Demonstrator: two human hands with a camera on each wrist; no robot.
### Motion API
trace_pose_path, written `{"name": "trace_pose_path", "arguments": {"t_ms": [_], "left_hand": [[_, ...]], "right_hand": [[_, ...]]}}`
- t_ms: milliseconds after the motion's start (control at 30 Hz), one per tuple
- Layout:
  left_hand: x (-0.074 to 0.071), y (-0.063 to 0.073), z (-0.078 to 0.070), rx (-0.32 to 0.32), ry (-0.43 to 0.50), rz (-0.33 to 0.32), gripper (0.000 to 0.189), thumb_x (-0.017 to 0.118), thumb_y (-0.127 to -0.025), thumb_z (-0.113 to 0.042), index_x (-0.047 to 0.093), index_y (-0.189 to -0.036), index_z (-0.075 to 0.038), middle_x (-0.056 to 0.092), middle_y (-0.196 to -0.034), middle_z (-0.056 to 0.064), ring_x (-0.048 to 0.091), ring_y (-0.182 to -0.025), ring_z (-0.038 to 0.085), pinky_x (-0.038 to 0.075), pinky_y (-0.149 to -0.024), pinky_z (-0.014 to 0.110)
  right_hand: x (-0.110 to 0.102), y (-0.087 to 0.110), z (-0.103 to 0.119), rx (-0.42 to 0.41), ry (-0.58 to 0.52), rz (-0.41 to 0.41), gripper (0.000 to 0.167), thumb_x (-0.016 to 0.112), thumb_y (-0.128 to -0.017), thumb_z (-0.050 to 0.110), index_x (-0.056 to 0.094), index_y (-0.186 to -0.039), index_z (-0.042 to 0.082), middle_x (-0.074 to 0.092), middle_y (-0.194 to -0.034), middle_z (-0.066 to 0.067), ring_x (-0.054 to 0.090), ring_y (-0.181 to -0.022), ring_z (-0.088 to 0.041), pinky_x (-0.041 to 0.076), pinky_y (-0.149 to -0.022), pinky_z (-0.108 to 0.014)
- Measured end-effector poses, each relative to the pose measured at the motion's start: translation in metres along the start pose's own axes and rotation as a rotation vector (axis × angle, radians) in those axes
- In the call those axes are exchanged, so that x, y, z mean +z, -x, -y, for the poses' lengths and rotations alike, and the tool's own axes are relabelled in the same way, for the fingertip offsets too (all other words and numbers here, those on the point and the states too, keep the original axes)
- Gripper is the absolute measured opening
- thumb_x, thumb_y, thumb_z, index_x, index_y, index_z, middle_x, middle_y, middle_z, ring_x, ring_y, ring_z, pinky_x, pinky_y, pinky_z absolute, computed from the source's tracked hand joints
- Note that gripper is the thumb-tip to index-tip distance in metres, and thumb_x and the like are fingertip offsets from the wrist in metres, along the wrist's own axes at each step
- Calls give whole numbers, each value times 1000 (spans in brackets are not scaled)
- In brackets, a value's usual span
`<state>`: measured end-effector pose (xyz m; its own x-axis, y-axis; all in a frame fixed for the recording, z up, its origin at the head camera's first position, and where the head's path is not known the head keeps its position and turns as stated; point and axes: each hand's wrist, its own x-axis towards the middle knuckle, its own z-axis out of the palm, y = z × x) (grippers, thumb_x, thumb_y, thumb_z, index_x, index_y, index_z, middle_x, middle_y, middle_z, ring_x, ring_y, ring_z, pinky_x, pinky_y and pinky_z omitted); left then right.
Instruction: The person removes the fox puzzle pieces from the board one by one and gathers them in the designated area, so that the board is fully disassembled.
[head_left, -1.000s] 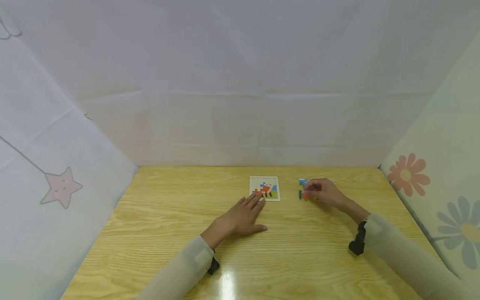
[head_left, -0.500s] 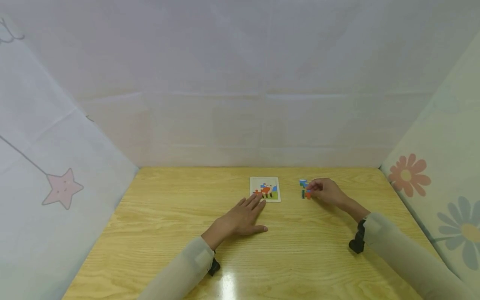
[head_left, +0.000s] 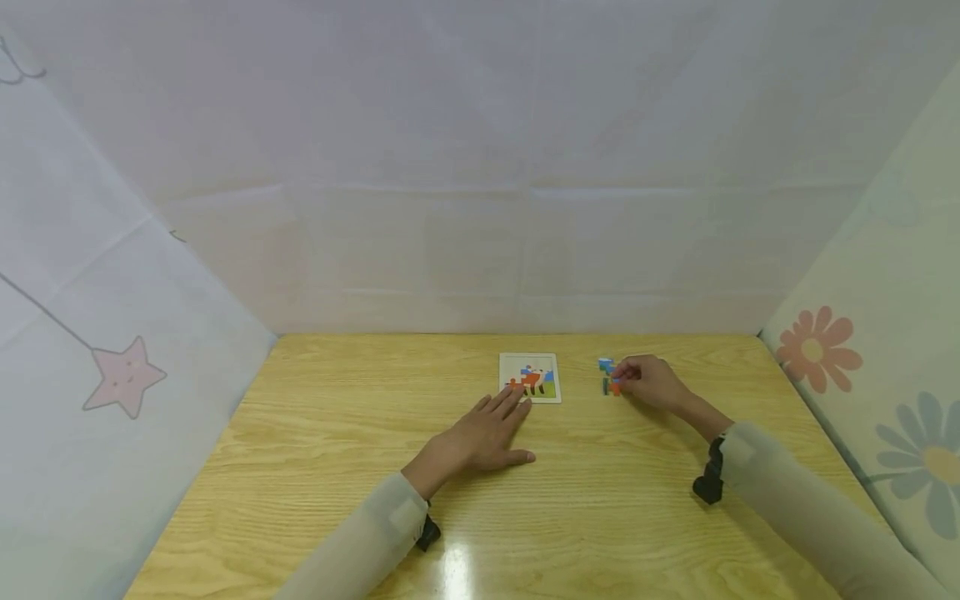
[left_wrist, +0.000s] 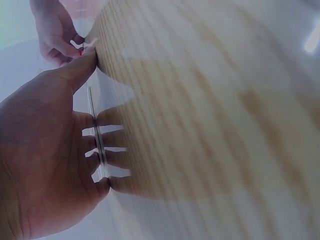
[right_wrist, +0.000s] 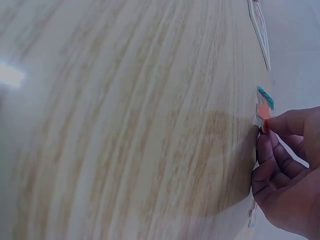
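My left hand (head_left: 483,435) lies flat with fingers spread, its fingertips on the near edge of a white-framed puzzle board (head_left: 550,360). Several fitted pieces on that board form part of an orange animal over green and blue. To the right, my right hand (head_left: 654,383) pinches an orange jigsaw piece (right_wrist: 264,111) with a dark green end between thumb and forefinger. That piece is low over the table or touching it; I cannot tell which. Just beyond it lies a blue and white jigsaw piece (head_left: 605,364), partly hidden by the fingers.
The wooden table (head_left: 360,417) ends at a pale cloth wall (head_left: 480,250) behind the board. Cloth sides with a star and flowers close it in left and right. A black band (head_left: 708,475) sits on the right wrist.
The orange and green piece has shifted slightly right and away from me with my right fingers. My left hand has stayed in place on the board's edge.
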<state>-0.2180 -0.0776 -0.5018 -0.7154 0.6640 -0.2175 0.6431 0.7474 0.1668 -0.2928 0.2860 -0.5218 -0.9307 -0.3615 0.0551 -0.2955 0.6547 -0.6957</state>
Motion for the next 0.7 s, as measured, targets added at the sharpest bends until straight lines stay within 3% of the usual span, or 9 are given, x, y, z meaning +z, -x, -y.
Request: {"name": "trace_pose_path", "arguments": {"t_ms": [700], "left_hand": [[-1, -1, -1, -15, 11, 11, 91, 48, -106, -65, 16, -171, -10, 4, -178, 14, 6, -165, 30, 18, -131, 52]], "right_hand": [[0, 0, 7, -23, 31, -23, 6, 72, -100, 4, 76, -104, 2, 75, -99, -10, 70, -89, -22, 60, -78, -36]]}}
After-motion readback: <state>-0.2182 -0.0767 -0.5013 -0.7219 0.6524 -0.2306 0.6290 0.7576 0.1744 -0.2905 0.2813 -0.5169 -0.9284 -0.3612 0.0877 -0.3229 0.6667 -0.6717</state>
